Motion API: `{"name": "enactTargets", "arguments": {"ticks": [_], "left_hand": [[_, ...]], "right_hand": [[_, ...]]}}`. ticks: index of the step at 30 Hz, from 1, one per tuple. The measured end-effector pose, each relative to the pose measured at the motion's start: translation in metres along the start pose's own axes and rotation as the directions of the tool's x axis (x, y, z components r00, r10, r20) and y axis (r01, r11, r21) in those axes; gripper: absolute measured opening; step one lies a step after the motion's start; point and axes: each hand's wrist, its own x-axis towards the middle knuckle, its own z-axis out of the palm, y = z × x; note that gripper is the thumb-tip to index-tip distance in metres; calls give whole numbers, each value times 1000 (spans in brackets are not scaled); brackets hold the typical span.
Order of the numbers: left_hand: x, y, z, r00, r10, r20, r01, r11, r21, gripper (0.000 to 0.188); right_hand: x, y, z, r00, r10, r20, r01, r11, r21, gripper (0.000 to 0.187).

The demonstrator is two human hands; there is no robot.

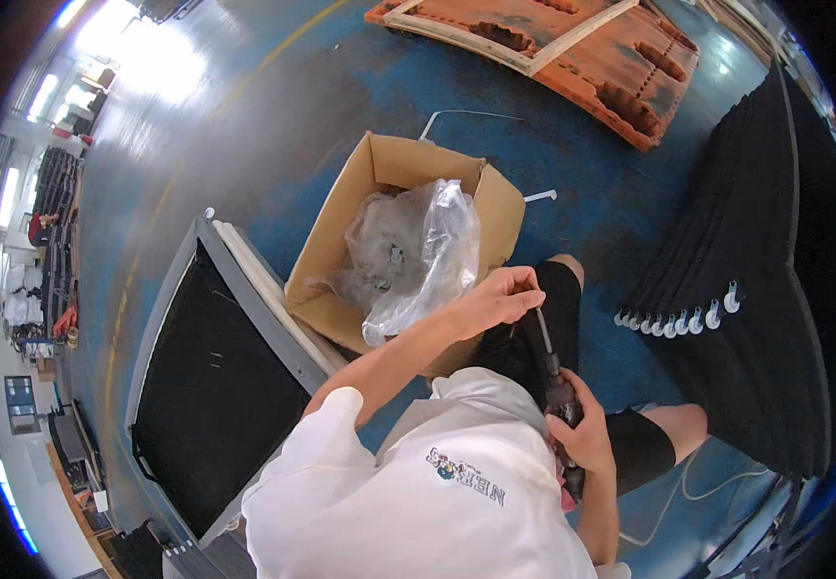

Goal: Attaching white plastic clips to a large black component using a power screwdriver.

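Note:
My right hand (587, 429) is wrapped round the dark body of a power screwdriver (560, 394), held over my lap with its long thin bit pointing up and away. At the tip of the bit, the fingers of my left hand (505, 296) are pinched together; whatever they hold is too small to make out. Beyond my left forearm stands an open cardboard box (336, 217). A crumpled clear plastic bag (452, 227) lies in it, with a few small greyish pieces showing inside.
To the left leans a black panel with a grey frame (172, 289). Black fabric (727, 203) with a row of white roller-like pieces (695, 320) stands at right. An orange pallet (592, 72) lies at the far side; a pale hose (674, 502) trails over the blue floor.

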Motion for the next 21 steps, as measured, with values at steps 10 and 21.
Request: {"name": "enactTargets", "arguments": {"ticks": [10, 21], "left_hand": [[-56, -81, -281, 549, 315, -774, 664, 399, 633, 28], [30, -164, -266, 547, 229, -805, 706, 390, 591, 46]], "right_hand": [[4, -26, 2, 976, 175, -126, -113, 913, 392, 71], [-24, -27, -14, 925, 241, -295, -165, 952, 260, 67]]}}
